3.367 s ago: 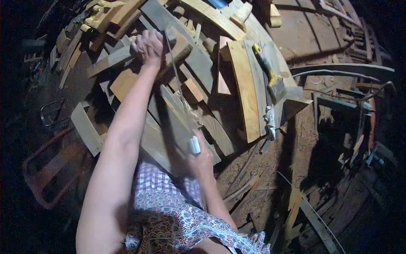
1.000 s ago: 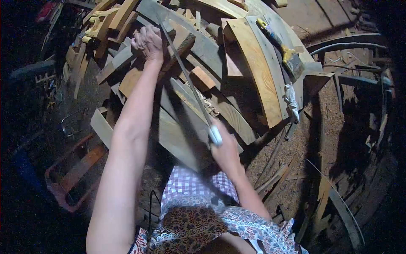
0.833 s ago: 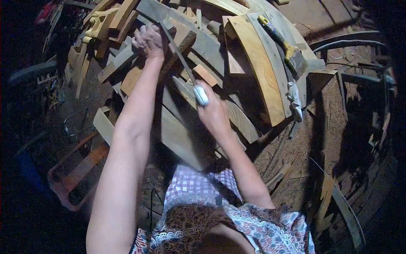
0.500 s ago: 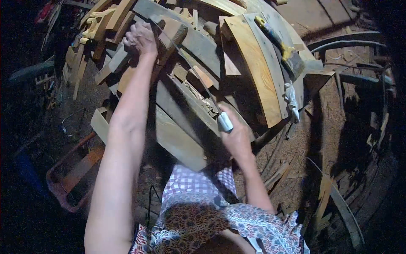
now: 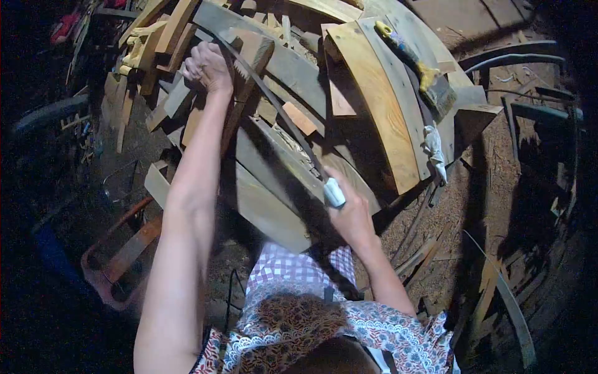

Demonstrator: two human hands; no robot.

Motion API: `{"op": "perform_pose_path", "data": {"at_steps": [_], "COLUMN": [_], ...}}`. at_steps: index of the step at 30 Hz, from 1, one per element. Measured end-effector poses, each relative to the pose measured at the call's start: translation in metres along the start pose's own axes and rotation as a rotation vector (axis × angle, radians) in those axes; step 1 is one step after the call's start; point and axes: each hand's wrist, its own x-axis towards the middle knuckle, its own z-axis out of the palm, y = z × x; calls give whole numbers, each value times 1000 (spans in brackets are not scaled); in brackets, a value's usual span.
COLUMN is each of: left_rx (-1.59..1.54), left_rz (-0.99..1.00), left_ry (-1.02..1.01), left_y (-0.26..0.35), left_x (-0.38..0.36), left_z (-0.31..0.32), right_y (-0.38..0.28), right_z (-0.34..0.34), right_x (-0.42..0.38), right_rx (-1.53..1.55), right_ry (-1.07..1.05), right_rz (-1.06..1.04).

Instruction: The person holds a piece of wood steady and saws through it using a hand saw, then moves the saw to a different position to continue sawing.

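Observation:
My right hand (image 5: 354, 215) is wrapped round the white handle (image 5: 334, 192) of a handsaw. Its long, narrow blade (image 5: 277, 107) slants up and away to the left, and teeth show along its left edge near the far end. Under that far part lies a thick wooden block (image 5: 254, 47). Just left of the block, my left hand (image 5: 208, 67) is closed with the fingers curled. What it grips is hidden. A small reddish offcut (image 5: 300, 118) sits beside the middle of the blade.
Boards and offcuts are heaped around the saw. A paintbrush (image 5: 408, 59) and a crumpled white scrap (image 5: 434, 149) lie on a curved plank structure (image 5: 380, 106) at right. An orange metal frame (image 5: 124, 258) is at lower left. Wood strips (image 5: 483, 287) lie on the littered ground.
The whole view has shifted slightly, with most things appearing a little further right and lower. The blade sits a little differently over the block. Both hands keep their holds.

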Motion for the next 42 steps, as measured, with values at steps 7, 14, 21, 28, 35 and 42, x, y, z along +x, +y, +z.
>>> {"op": "perform_pose_path", "data": {"at_steps": [7,14,21,28,35,42], "left_rx": [-88,-2,-33,5,30,72], "left_rz": [79,118,85,102,86,11], "left_ry": [-45,50,82,51,11,-12], "left_y": [10,11,12,9,5,13], "left_x": [-13,-14,-9,-11,-11,-5], "left_z": [-24,-20,-13,-10,-8,-11], "right_y": [-18,-8,1,-30,7,-29], "right_z": [-34,14,8,7,4,24], "right_x": [-25,45,-6,65,-14,94], "right_rx": [-93,80,4,66,49,-46], "right_ry": [-81,7,32,-39,53,19], "right_rz": [87,-137,-75,-52,-91,-108]}}
